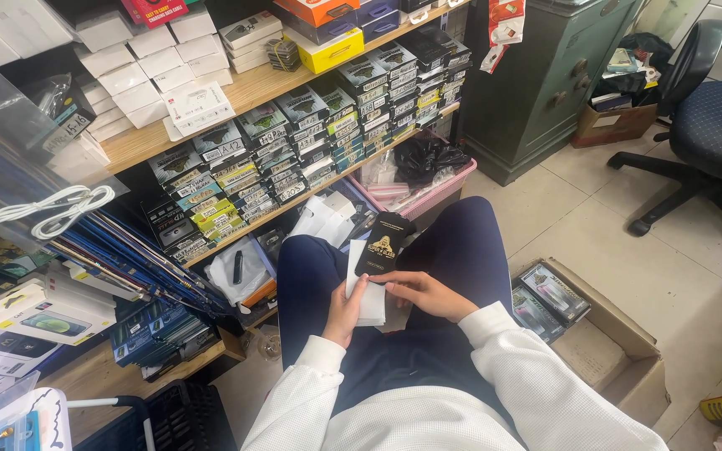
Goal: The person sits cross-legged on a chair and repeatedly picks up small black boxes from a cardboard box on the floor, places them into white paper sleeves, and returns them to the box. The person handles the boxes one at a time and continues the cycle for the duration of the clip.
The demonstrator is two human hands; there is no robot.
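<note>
Holding a flat black cardboard packet [383,243] and white paper sleeve [363,284], left hand [346,311] grips closed; right hand [424,293] pinches the packet's lower edge. Judged light, stiff, creasable; best held by edges.

Upper wooden shelf [252,88]: white boxes [139,63], yellow box [327,50], orange case [319,10]. Lower shelf [294,203]: rows of small dark packages [311,134], stacked edge-on, tilted. Tiled floor [678,276]: open cardboard box [620,359] holding flat packs, pink basket [436,196] of black items, green cabinet [545,83], blue office chair [712,125], second cardboard box [616,125] beside the cabinet.
</note>
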